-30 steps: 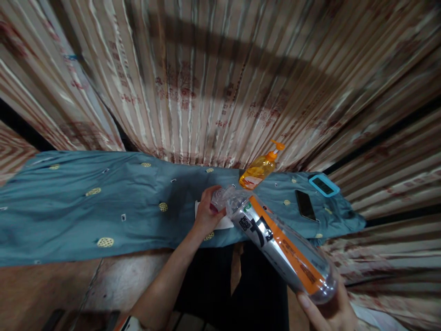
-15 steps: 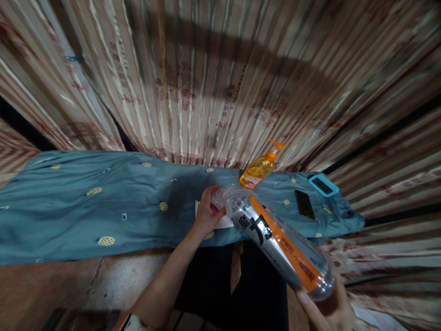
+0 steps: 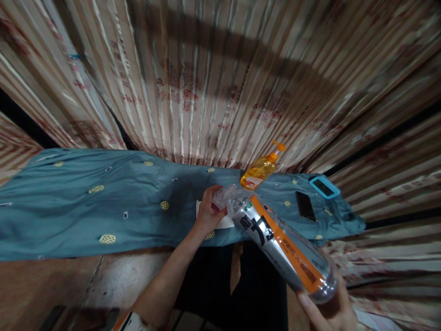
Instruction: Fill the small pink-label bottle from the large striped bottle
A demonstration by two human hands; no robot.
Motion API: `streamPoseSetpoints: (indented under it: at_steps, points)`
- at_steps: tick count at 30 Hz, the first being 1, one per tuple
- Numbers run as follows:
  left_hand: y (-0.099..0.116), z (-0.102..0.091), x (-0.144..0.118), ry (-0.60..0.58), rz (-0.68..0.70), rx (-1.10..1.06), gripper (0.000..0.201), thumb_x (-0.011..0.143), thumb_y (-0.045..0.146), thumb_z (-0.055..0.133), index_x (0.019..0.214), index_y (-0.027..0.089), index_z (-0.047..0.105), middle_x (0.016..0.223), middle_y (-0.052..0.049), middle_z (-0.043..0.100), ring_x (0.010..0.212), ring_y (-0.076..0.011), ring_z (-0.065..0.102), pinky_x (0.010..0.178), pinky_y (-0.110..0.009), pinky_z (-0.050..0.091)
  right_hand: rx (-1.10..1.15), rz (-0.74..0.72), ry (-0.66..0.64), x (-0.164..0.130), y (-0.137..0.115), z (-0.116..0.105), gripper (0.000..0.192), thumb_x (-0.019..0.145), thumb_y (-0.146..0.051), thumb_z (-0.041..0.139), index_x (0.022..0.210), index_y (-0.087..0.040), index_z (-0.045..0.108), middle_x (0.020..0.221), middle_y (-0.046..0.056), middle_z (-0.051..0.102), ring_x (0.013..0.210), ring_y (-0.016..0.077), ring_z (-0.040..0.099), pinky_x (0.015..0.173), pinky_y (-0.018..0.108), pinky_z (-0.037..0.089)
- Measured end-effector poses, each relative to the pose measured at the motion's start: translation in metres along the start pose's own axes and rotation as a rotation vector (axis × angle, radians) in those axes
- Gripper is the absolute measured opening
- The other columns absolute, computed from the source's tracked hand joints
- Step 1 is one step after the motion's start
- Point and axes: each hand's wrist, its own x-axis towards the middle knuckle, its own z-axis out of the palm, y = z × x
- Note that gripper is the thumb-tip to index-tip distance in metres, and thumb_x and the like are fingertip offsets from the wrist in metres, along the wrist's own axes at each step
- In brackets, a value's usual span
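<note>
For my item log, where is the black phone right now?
In the head view, the black phone lies on the right part of the teal cloth, just left of the blue device and right of the orange pump bottle.

The big bottle (image 3: 280,248) was clear plastic with a shiny silver and orange label and big black writing. It was held up on a slant, its neck end far and left, its round bottom near and right. Right by the neck was a small clear thing (image 3: 223,196), with pinkish red low down. Its shape was partly hidden.
</note>
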Motion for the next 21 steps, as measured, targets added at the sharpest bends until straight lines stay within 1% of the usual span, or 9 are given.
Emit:
streamPoseSetpoints:
  at_steps: [2,7,12,16,21]
  points:
    - [0.000,0.000,0.000,-0.001,-0.005,-0.004,0.062,0.071,0.014,0.082,0.130,0.024,0.064,0.131,-0.008,0.073,0.124,-0.0302,0.071,0.109,-0.049,0.059,0.004,-0.003,-0.006,0.001,0.002,-0.001,0.110,0.072,-0.067,0.091,0.160,-0.014,0.050,0.157,0.024,0.058,0.156,0.0537,0.042,0.131,0.069,0.026]
    - [0.001,0.000,0.000,-0.009,-0.014,0.001,0.061,0.073,0.017,0.084,0.130,0.024,0.065,0.131,-0.009,0.073,0.124,-0.0305,0.071,0.108,-0.048,0.060,-0.039,-0.009,-0.016,0.002,0.009,-0.006,0.106,0.074,-0.066,0.090,0.159,-0.015,0.051,0.156,0.024,0.060,0.150,0.0526,0.050,0.129,0.067,0.032]
    - [0.000,0.001,-0.001,-0.006,0.005,0.001,0.061,0.074,0.017,0.083,0.132,0.023,0.063,0.132,-0.009,0.073,0.124,-0.0300,0.071,0.110,-0.049,0.058,-0.030,-0.015,-0.002,0.003,0.014,-0.007,0.104,0.074,-0.064,0.090,0.158,-0.016,0.053,0.157,0.022,0.060,0.151,0.0530,0.049,0.129,0.068,0.030]
    - [0.000,0.000,-0.001,-0.009,-0.016,0.006,0.063,0.073,0.015,0.082,0.132,0.024,0.063,0.132,-0.009,0.073,0.126,-0.0299,0.071,0.112,-0.048,0.058,-0.010,-0.005,0.006,0.003,0.013,-0.005,0.103,0.072,-0.063,0.091,0.156,-0.015,0.055,0.154,0.022,0.063,0.149,0.0513,0.053,0.127,0.065,0.036]
    - [0.000,-0.001,0.000,-0.016,-0.028,-0.018,0.065,0.070,0.013,0.082,0.132,0.024,0.063,0.133,-0.009,0.072,0.127,-0.0303,0.071,0.113,-0.049,0.057,-0.010,0.004,0.020,0.002,0.009,-0.003,0.112,0.069,-0.069,0.092,0.158,-0.013,0.053,0.153,0.025,0.061,0.148,0.0553,0.051,0.128,0.071,0.029]
